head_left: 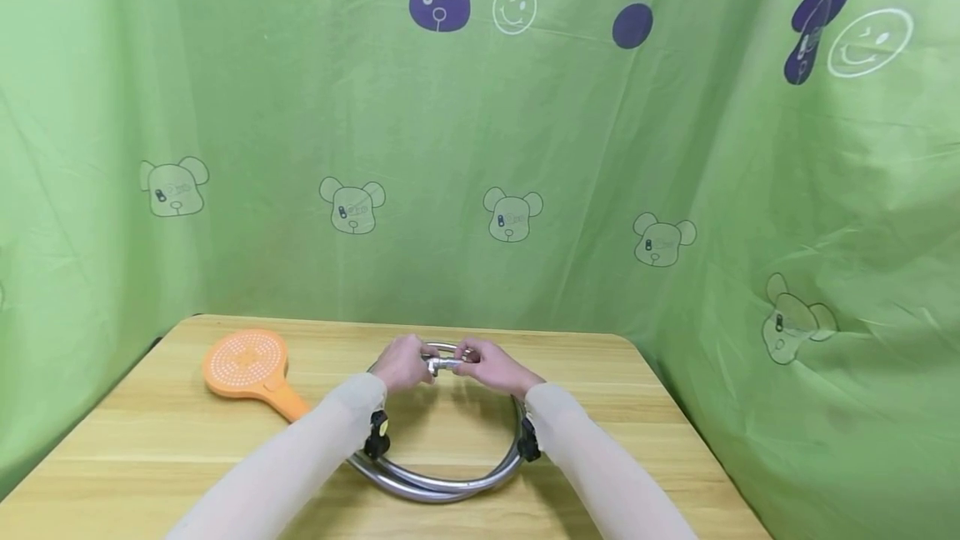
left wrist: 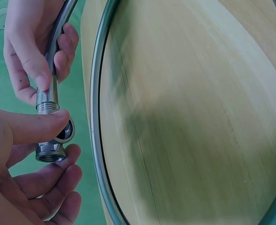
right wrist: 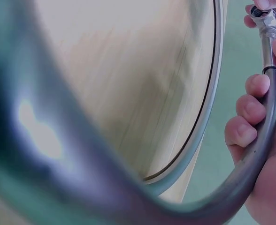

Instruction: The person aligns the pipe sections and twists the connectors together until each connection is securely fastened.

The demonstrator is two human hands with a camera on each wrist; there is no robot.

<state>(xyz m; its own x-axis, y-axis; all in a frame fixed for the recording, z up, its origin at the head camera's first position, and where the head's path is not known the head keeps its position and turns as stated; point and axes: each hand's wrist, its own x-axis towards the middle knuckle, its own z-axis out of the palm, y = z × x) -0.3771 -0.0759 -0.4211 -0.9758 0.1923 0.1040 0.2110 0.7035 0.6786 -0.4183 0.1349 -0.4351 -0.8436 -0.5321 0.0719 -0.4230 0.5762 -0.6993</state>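
My left hand [head_left: 405, 362] pinches a small chrome tee fitting [left wrist: 50, 151] between thumb and fingers. Threads show on the fitting where it meets the metal end [left wrist: 48, 96] of a shower hose, and its other openings face outward. Around that hose end curl the fingers of my right hand [head_left: 497, 367], the thumb lying along the metal in the left wrist view. The silver hose [head_left: 438, 492] loops toward me on the table. To the left lies an orange shower head [head_left: 246, 361], face up, its handle partly hidden behind my left forearm.
A wood-grain table [head_left: 600, 407] carries everything. Green curtain fabric [head_left: 420, 273] with bear prints hangs close behind it and along both sides. Lower coils of the hose pass beneath my wrists, near the black wrist cameras [head_left: 377, 436].
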